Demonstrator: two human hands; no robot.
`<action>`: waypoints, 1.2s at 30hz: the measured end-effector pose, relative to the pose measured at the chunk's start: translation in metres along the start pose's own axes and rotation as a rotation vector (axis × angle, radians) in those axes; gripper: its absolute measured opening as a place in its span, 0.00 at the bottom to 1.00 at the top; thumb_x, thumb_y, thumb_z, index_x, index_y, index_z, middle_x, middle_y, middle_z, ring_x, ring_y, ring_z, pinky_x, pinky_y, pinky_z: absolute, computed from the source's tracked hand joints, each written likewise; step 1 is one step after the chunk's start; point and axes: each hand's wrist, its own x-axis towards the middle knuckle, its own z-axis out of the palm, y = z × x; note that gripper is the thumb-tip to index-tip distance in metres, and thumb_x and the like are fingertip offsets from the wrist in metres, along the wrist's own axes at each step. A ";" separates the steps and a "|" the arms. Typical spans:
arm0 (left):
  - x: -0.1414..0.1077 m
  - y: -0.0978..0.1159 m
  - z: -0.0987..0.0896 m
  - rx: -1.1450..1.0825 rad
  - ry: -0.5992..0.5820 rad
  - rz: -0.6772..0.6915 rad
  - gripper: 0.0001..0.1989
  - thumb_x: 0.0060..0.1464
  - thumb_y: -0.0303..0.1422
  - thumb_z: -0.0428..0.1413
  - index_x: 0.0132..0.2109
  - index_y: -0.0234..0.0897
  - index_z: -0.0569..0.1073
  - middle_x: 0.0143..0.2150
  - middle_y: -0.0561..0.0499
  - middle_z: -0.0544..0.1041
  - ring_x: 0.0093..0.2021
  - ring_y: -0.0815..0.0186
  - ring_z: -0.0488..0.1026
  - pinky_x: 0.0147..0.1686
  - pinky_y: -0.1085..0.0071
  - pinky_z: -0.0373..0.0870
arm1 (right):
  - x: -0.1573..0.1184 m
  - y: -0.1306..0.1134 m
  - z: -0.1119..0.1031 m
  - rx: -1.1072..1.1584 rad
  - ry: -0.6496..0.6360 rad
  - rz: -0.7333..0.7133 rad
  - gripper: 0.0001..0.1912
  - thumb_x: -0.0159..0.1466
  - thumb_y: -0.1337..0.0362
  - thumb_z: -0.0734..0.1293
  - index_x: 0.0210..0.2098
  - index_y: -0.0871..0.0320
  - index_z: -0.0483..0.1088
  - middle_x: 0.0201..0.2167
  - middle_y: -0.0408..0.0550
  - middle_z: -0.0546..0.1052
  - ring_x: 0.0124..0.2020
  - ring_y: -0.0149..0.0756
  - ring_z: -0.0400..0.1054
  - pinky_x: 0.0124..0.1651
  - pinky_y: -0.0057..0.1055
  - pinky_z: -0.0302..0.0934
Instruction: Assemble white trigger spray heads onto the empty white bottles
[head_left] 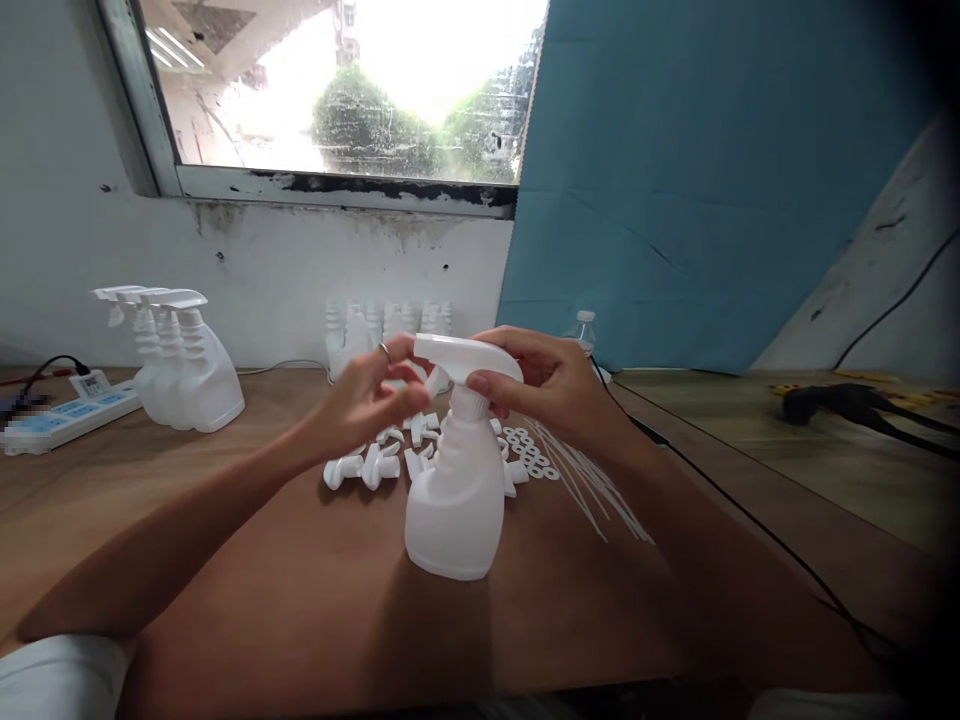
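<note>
White plastic fills the right hand [559,370], whose thumb presses the near side of the spray head [480,358], with the other fingers closed around its right end, their tips largely hidden behind it. The left hand [367,395], a ring on one finger, is at the nozzle end, thumb and fingers a little apart by the trigger; whether they grip anything I cannot tell. Below, the bottle [456,505] is upright in the middle of the table [300,610], the head on its neck. Its body is milky, smooth and broad low down, with a ridged, narrowing left side; nothing inside can be made out. It partly covers loose triggers [381,465] behind it. To their right lie small rings [529,455] and thin tubes [600,485], the tubes' far ends obscured by the right hand. Farther off, blank bottles [345,345] merge with the pale wall, partly blocked by the hands. Far left, sprayers [214,375] overlap in a row beside a power strip [82,412], cut off by the edge.
</note>
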 end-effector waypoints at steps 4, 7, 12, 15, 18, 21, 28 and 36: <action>0.022 0.026 -0.010 0.156 0.200 0.153 0.23 0.55 0.53 0.55 0.45 0.37 0.71 0.37 0.48 0.73 0.33 0.68 0.72 0.25 0.75 0.70 | 0.002 0.003 -0.001 0.002 -0.035 -0.013 0.09 0.59 0.61 0.71 0.39 0.56 0.76 0.30 0.42 0.73 0.28 0.27 0.66 0.27 0.23 0.61; 0.030 0.042 -0.005 0.394 0.176 0.231 0.17 0.53 0.47 0.60 0.39 0.37 0.74 0.35 0.50 0.75 0.35 0.68 0.72 0.27 0.76 0.69 | 0.003 0.005 -0.001 -0.010 -0.030 -0.059 0.08 0.59 0.62 0.71 0.39 0.55 0.76 0.34 0.43 0.74 0.34 0.29 0.68 0.32 0.23 0.63; 0.033 0.043 -0.002 0.468 0.148 0.319 0.13 0.55 0.41 0.60 0.31 0.35 0.74 0.32 0.50 0.75 0.32 0.69 0.72 0.27 0.75 0.67 | -0.002 0.012 0.002 0.115 -0.012 0.005 0.13 0.58 0.61 0.72 0.42 0.55 0.73 0.34 0.42 0.73 0.33 0.29 0.68 0.32 0.24 0.64; 0.033 0.039 -0.004 0.435 0.136 0.344 0.12 0.55 0.38 0.60 0.30 0.34 0.72 0.32 0.50 0.75 0.32 0.69 0.72 0.29 0.75 0.68 | -0.012 0.023 0.010 0.333 -0.139 0.092 0.18 0.59 0.60 0.72 0.47 0.56 0.69 0.37 0.47 0.74 0.36 0.33 0.70 0.37 0.31 0.68; 0.032 0.038 -0.005 0.405 0.107 0.325 0.12 0.56 0.38 0.60 0.30 0.35 0.70 0.34 0.49 0.77 0.33 0.69 0.74 0.30 0.75 0.70 | -0.024 0.036 0.024 0.556 -0.217 0.146 0.15 0.63 0.59 0.68 0.46 0.59 0.69 0.38 0.51 0.75 0.38 0.38 0.72 0.43 0.38 0.68; 0.031 0.038 -0.007 0.395 0.065 0.276 0.13 0.57 0.38 0.58 0.30 0.35 0.67 0.34 0.49 0.78 0.34 0.69 0.75 0.30 0.75 0.70 | -0.027 0.046 0.039 0.738 -0.192 0.111 0.14 0.64 0.59 0.65 0.46 0.60 0.68 0.35 0.50 0.74 0.35 0.38 0.72 0.40 0.38 0.67; 0.028 0.038 -0.014 0.495 0.052 0.247 0.15 0.59 0.38 0.56 0.28 0.35 0.63 0.30 0.52 0.76 0.28 0.72 0.69 0.25 0.77 0.65 | -0.016 0.053 0.054 0.856 -0.202 0.052 0.17 0.63 0.57 0.63 0.47 0.62 0.68 0.30 0.50 0.73 0.30 0.39 0.70 0.35 0.39 0.65; 0.026 0.043 -0.013 0.571 0.072 0.305 0.16 0.58 0.40 0.56 0.27 0.36 0.64 0.28 0.52 0.74 0.26 0.73 0.68 0.24 0.76 0.64 | -0.018 0.051 0.058 0.793 -0.122 0.051 0.14 0.63 0.55 0.67 0.41 0.59 0.68 0.29 0.47 0.73 0.28 0.36 0.70 0.31 0.35 0.65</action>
